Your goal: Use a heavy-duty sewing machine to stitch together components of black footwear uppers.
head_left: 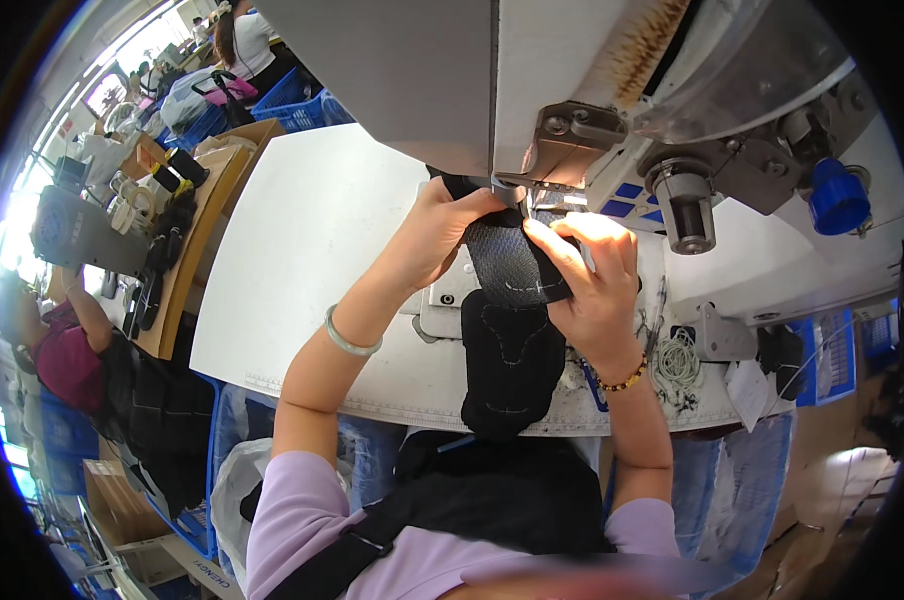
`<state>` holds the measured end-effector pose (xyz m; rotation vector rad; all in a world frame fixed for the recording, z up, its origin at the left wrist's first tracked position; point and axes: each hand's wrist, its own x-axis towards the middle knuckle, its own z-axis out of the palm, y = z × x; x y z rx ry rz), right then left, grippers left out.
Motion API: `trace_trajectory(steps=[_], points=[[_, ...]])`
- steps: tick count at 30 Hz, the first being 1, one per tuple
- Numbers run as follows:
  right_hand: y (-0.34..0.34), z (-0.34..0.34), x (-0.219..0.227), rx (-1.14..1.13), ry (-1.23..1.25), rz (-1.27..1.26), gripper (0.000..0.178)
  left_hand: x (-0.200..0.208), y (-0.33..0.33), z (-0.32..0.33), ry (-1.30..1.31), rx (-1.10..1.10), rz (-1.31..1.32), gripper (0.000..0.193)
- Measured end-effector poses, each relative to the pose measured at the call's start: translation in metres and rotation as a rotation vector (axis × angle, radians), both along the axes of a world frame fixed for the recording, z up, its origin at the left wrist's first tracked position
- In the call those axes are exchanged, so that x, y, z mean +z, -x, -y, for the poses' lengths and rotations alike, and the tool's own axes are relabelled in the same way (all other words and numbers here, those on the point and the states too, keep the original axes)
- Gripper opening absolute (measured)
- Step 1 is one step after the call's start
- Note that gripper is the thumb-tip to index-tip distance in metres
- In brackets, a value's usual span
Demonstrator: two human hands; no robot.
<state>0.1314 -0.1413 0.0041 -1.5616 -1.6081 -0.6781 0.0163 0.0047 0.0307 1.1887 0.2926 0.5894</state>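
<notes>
Under the head of a sewing machine (442, 90), a textured black fabric piece (510, 262) lies at the lit needle area. My left hand (440, 232) grips its left edge, fingers bent, close to the presser foot. On the other side my right hand (594, 275) pinches the same piece with thumb and fingertips, just right of the needle. A second black section (514, 365) with pale stitch lines trails toward me, over the table's front edge; whether it is joined to the upper piece is unclear. The spot under the needle is partly hidden by my fingers.
The white machine table (282, 250) spreads to the left. A coil of pale cord (678, 360) and dark lint lie at the right. Blue plastic bins stand below and behind. On the left, a person (77, 340) works at another machine (82, 230).
</notes>
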Motion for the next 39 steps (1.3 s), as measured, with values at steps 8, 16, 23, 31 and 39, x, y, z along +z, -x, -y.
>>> trace_trajectory(steps=[8, 16, 23, 31, 39], points=[[0.003, -0.001, 0.0, 0.046, -0.103, 0.173, 0.031, -0.002, 0.0, 0.004, 0.023, 0.039, 0.017, 0.011], [0.003, 0.002, 0.003, 0.033, -0.093, 0.189, 0.025, -0.008, 0.001, 0.009, 0.028, 0.083, 0.073, 0.011], [-0.008, 0.004, 0.002, -0.009, -0.102, 0.181, 0.021, -0.012, -0.002, 0.026, -0.049, 0.231, 0.16, 0.012], [-0.017, 0.004, 0.002, 0.038, -0.099, 0.163, 0.027, -0.017, -0.003, 0.036, -0.123, 0.405, 0.074, 0.015], [-0.022, 0.001, -0.006, 0.028, -0.189, 0.128, 0.029, -0.022, -0.003, 0.046, -0.072, 0.466, 0.117, 0.015]])
